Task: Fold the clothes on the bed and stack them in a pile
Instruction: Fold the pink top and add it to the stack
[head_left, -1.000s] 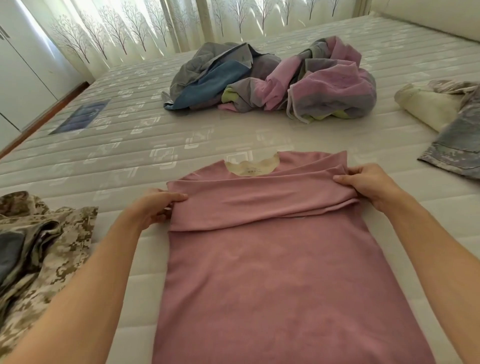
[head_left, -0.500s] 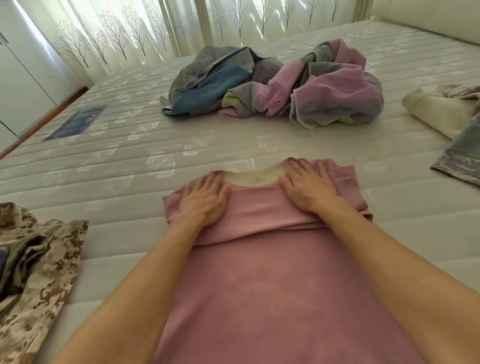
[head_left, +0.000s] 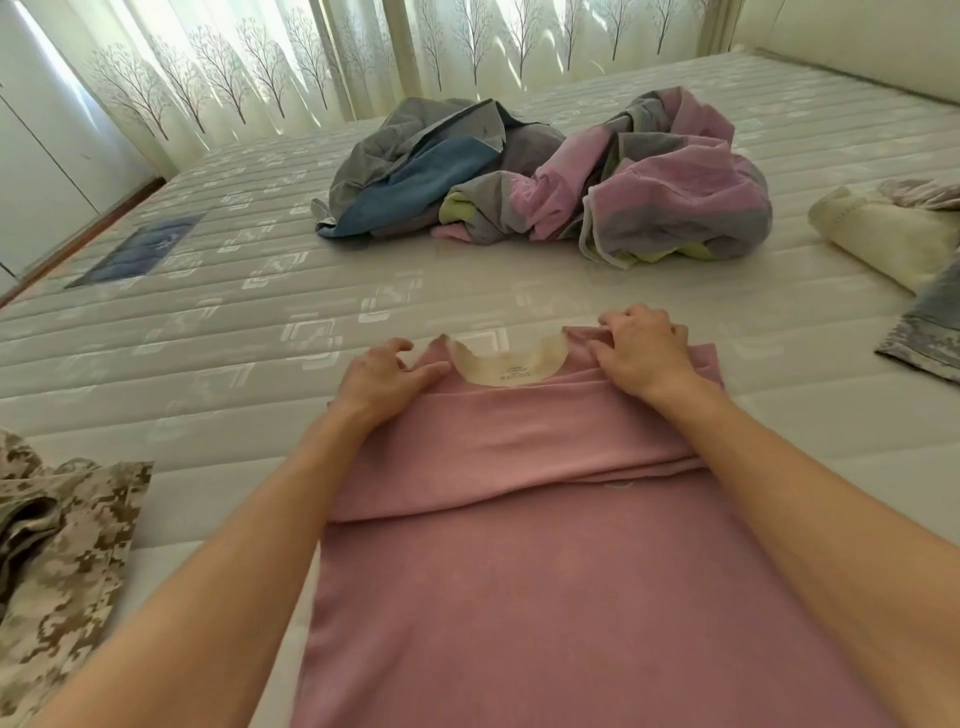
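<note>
A pink shirt (head_left: 519, 597) lies flat on the mattress (head_left: 208, 338) in front of me, collar away from me, with its sleeves folded across the chest as a band. My left hand (head_left: 384, 379) rests on the left shoulder beside the cream collar lining (head_left: 506, 366), fingers curled and pinching the fabric. My right hand (head_left: 641, 353) grips the right shoulder edge with bent fingers. A crumpled heap of grey, blue and pink clothes (head_left: 545, 182) sits further back on the bed.
A tan camouflage garment (head_left: 57, 545) lies at the left near edge. At the right are a rolled cream item (head_left: 893, 234) and a grey patterned garment (head_left: 930, 322). Curtains (head_left: 311, 62) hang behind the bed and a white wardrobe (head_left: 41, 156) stands left.
Both hands left the sides of the folded band, pressed flat near the collar, and now sit at the shoulders with fingers curled into the fabric.
</note>
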